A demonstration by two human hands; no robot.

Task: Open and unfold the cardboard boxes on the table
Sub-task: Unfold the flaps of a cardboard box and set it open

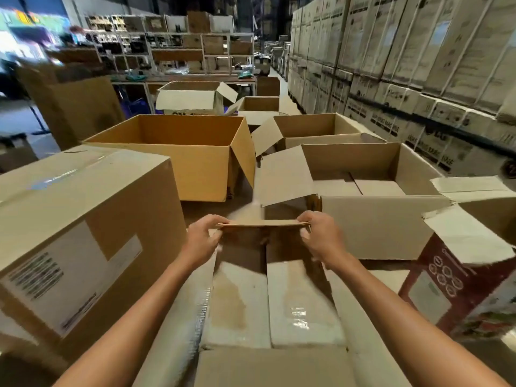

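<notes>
Both hands, left hand [201, 239] and right hand [321, 238], pinch the far flap [264, 224] of the open box [268, 303] nearest the person, on the surface. The step looks like folding that flap outward (other boxes already stand open); next, press it down flat.

"LG" on stacked cartons [418, 79] (blurry)

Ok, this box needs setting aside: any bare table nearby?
Only one small patch of table, between the flap gripped by left hand and right hand, the orange box and the pale open box. The sealed box and red box crowd the sides.
</notes>
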